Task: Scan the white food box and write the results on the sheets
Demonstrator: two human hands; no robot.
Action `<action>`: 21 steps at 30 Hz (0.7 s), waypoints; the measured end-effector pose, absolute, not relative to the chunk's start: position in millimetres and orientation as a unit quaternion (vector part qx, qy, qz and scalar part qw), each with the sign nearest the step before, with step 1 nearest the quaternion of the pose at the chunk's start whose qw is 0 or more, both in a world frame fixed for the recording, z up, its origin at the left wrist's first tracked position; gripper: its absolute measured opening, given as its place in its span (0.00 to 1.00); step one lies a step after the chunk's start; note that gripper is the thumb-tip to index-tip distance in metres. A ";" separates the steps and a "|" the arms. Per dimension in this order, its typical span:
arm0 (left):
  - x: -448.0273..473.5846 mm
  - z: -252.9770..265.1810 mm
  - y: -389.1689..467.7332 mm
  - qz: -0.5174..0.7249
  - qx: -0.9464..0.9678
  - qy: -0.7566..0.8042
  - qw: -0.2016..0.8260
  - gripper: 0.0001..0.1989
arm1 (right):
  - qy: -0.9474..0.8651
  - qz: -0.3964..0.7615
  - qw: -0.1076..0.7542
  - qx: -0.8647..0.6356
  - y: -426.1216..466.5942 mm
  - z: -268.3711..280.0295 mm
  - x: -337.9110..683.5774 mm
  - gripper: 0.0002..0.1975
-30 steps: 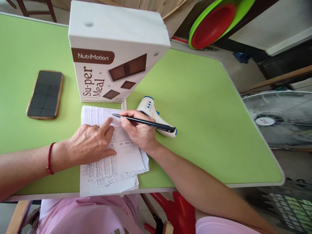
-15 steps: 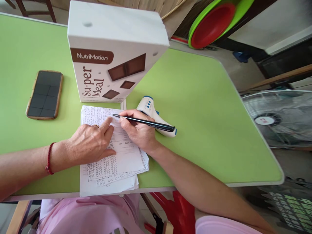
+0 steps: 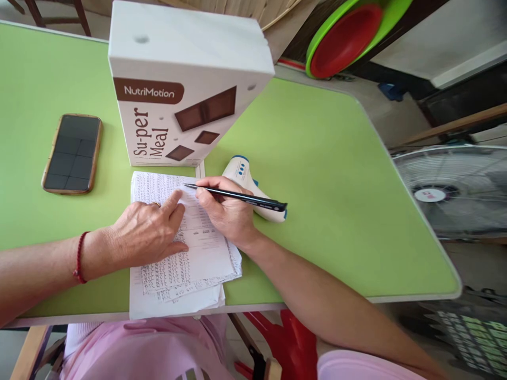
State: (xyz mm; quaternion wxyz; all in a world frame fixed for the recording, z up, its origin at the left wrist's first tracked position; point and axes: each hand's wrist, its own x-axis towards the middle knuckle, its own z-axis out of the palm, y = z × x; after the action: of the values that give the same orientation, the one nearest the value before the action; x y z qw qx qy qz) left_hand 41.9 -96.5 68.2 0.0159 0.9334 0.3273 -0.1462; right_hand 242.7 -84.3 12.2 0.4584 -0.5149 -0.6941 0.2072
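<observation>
Right fingers [image 3: 209,181]: pinched around the pen [image 3: 247,197], thumb on the near side, its tip slanting down to the paper.
Left fingers [image 3: 171,202]: loosely spread and lying on the paper, gripping nothing; the index fingertip is just beside the pen tip.
Paper [image 3: 212,258]: on the bench [image 3: 328,184] below both hands, near its front edge.
Pen tip: at the right end of the upper written rows; whether it touches the sheet is too fine to tell. A light, steady slant should suit small strokes.
Holding down: the sheets overlap unevenly, so flat left-hand pressure should curb slipping; the index finger is best kept out of the stroke's path.
Sheet: thin, white, close rows of looped script, faint print at right, lower edges ragged.
Barrel: slim, straight, glossy black.
Box [image 3: 186,89]: upright beyond the paper, smooth white card with square corners and brown print.
Thermometer [image 3: 237,168]: rounded white plastic with blue trim, partly hidden behind the right hand; contact is unclear.
Phone [image 3: 72,153]: dark, shiny glass in a brown, rounded case, left of the box.
Bench top: smooth green, pale rim.
</observation>
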 end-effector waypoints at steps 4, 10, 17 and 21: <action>41.7 69.3 -96.9 -0.149 0.933 0.327 0.017 0.31 | -0.691 0.217 0.459 -0.515 -84.7 14.0 242.3 0.05; 41.6 69.4 -97.9 -0.150 0.933 0.328 0.016 0.31 | -0.678 0.221 0.483 -0.507 -84.5 10.2 242.3 0.06; 42.0 68.9 -95.9 -0.148 0.934 0.325 0.016 0.31 | -0.685 0.222 0.473 -0.508 -83.8 7.9 242.5 0.07; 42.1 68.1 -96.4 -0.151 0.933 0.327 0.017 0.31 | -0.693 0.210 0.479 -0.496 -83.7 8.7 242.7 0.06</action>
State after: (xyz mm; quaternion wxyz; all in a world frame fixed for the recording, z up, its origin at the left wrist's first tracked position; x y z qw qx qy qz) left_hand 42.1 -96.4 68.1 0.0168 0.9329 0.3268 -0.1506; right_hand 242.7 -83.7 8.7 0.4790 -0.4960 -0.6933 0.2096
